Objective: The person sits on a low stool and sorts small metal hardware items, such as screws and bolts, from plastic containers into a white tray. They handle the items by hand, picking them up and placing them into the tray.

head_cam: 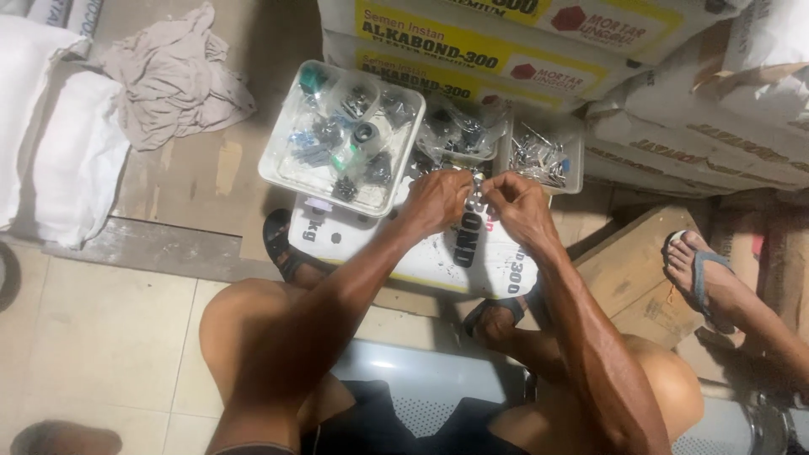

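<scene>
- Overall light: dim, warm, indoor; source not visible.
- Brightest zones: white woven sacks [59,126] at 9 o'clock, near blown out; clear plastic tray of small bagged parts [341,135] at 12 o'clock shows soft glare on its wrappers.
- Shadow: deep between the knees at 6 o'clock; dark patch at 7 o'clock on beige floor tiles [101,337].
- Sharpness: soft throughout; left hand [438,200] and right hand [518,206] slightly smeared; fine detail between fingers unreadable.
- Edges: wide-angle bowing, strongest at corners.

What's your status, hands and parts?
Left hand and right hand pinched together on a small metal part, too small to identify. Large parts tray sits left, small tray right. Nothing blocking.
</scene>
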